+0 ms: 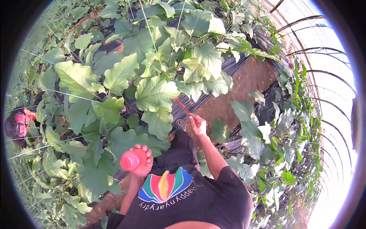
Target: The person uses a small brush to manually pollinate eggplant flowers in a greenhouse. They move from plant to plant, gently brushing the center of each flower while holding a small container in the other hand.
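Note:
My left hand (144,163) is closed around a small pink-red plastic bottle (133,160), whose round end faces the camera. Ahead and to its right, my right hand (198,123) grips a thin red stick (182,106), perhaps a brush; its reddish tip is beside a large leaf (155,93) of an eggplant plant. Whether the tip touches the leaf, I cannot tell. Near my left hand are more broad eggplant leaves (123,143).
A bare soil path (243,80) runs between plant rows, edged by black plastic mulch (187,104). Support strings (148,27) rise through the leaves. Another person (21,124) is among the plants at far left. Curved greenhouse hoops (334,75) stand at the right.

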